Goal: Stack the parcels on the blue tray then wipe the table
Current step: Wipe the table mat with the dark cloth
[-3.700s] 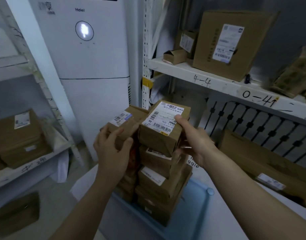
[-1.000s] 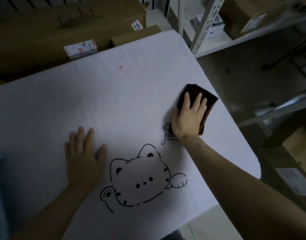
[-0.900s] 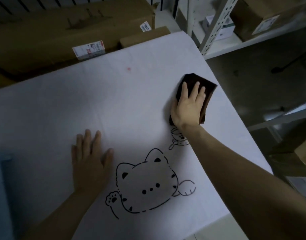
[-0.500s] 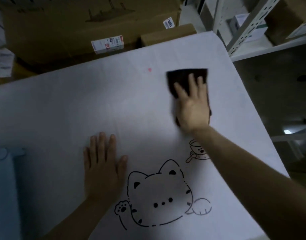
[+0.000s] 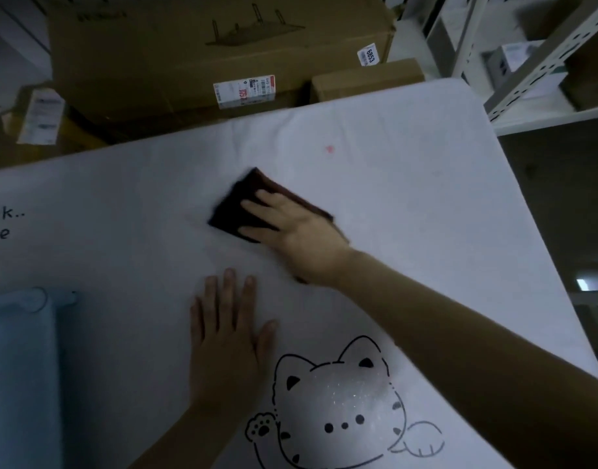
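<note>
Brown cloth (image 5: 232,211) under flat right hand (image 5: 302,233), left hand (image 5: 227,340) flat on table (image 5: 419,204)

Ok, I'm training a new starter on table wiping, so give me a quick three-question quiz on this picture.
1. True or false: the left hand lies flat on the table, holding nothing.
2. What does the right hand press onto the table? A) a yellow sponge B) a dark brown cloth C) a parcel
3. Fill in: the pink spot is ___ the dark brown cloth (under, or apart from).

Key: 1 true; 2 B; 3 apart from, on its far side.
</note>
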`<state>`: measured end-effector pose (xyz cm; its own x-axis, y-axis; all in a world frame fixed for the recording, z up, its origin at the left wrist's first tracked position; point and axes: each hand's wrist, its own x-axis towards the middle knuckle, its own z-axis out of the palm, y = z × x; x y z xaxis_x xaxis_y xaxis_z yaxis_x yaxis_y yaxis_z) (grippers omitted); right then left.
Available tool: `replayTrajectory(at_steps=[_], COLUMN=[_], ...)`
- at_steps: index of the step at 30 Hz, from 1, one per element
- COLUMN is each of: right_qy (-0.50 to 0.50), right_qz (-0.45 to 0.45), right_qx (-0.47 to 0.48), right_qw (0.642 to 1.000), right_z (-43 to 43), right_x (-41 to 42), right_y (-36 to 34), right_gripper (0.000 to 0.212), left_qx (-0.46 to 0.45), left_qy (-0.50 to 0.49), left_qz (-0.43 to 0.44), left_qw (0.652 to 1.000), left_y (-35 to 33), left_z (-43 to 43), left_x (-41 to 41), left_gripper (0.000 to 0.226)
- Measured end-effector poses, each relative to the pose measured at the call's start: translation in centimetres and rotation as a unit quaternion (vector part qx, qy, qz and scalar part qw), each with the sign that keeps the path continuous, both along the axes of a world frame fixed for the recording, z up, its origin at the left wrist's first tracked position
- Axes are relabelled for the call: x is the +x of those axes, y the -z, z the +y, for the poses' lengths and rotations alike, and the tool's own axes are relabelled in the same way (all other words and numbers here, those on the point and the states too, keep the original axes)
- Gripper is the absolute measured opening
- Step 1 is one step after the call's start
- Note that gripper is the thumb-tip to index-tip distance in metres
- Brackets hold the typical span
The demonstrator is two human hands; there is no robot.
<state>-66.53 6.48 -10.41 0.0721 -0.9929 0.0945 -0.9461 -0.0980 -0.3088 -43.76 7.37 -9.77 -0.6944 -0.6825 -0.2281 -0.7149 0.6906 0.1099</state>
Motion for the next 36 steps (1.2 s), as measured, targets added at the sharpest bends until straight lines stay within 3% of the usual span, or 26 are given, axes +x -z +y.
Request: replayTrajectory(at_steps=[1,3,6,8,10,13,16,18,21,23,29,36], right_qy=[0.027,0.185,0.464,0.527,0.468,0.217,-0.016,0.03,0.263,0.307,0.082,-0.114], right_qz=[0.003,0.003,-0.016,-0.034,-0.037,-0.04,-0.012,-0.006,-0.045,-0.038,-0.036,-0.076], right_qx=[-0.016,-0.037,0.039,0.076,0.069,0.048,0.024,-0.016,0.031,0.053,0.066,0.075], right_qw=[1.0,0.982,0.885,0.846,0.88,0.974,1.0,0.999,0.963,0.95,0.994,0.988], right_z=[1.3,3.1,2.6,-0.4,-3.6,-6.5,-5.8,-6.0,-8.3,-11.3,-20.5,-18.2], right_x=[-2.0,-6.4,-10.7,-10.3,-7.3,0.2,2.8,1.2,0.8,3.1,12.0,12.3], right_y=[0.4,0.6,-1.2,-2.5,-3.0,-1.9,-1.1,-0.9,-1.8,-2.3,-1.7,-1.8], right_gripper=[0.043,0.045,0.062,0.065,0.064,0.062,0.056,0.053,0.066,0.068,0.071,0.064], left_qx=[0.0,-0.003,-0.003,-0.004,-0.004,0.002,0.011,0.013,0.012,0.014,0.023,0.023], left_qy=[0.001,0.002,0.005,0.007,0.007,-0.002,-0.004,-0.001,-0.002,-0.006,-0.022,-0.025], left_qz=[0.004,0.004,0.009,0.01,0.014,0.018,0.016,0.025,0.048,0.064,0.095,0.113], left_qw=[1.0,1.0,1.0,1.0,1.0,1.0,1.0,1.0,0.999,0.998,0.995,0.993], left_y=[0.0,0.2,0.4,0.4,0.3,0.2,0.4,0.6,0.6,0.5,0.0,0.1], left_z=[-0.1,-0.2,-0.1,-0.2,-0.1,0.0,-0.1,-0.2,-0.2,-0.1,-0.1,0.1], left_x=[-0.1,0.1,0.2,0.2,0.1,0.0,0.0,0.1,0.1,-0.1,0.0,0.2], left_gripper=[0.067,0.066,0.066,0.067,0.066,0.066,0.066,0.066,0.067,0.068,0.057,0.057])
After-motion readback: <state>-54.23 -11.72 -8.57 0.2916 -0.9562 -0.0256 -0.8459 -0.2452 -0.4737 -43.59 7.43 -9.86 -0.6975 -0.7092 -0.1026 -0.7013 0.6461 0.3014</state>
